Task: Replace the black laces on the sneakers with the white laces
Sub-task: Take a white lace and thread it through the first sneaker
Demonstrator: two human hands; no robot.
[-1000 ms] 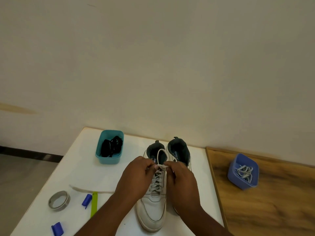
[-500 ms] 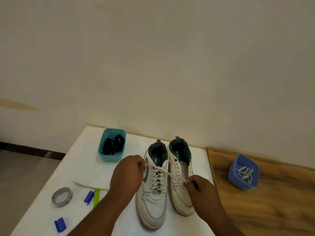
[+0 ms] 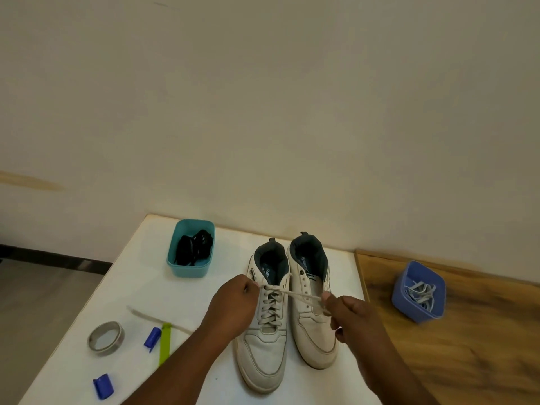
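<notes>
Pinching the flat, woven white lace [image 3: 301,296] at both ends, I am curling my left hand [image 3: 233,302] round one end beside the laced sneaker [image 3: 263,346] and closing my right hand [image 3: 355,320] on the other, so the strand is stretching taut across the second sneaker [image 3: 314,311]. Both shoes are sitting side by side, toes toward me, on the smooth white table [image 3: 140,287]; their off-white uppers are looking creased and leathery, with dark padded collars. The left one is carrying criss-crossed white lacing up to its top eyelets, while the right one is showing bare eyelets. Farther out, the black laces [image 3: 193,248] are lying bundled in a rounded teal tub [image 3: 187,268] behind my left hand, and more pale laces [image 3: 420,293] are resting in a squarish blue tub [image 3: 409,305] on the grained wooden surface [image 3: 482,361]. A shiny tape roll [image 3: 105,337], two blue caps [image 3: 152,338] and a green strip [image 3: 165,343] are lying near the left edge. Compared with half a second ago, my right hand is sitting slightly higher, and the lace is running flatter.
</notes>
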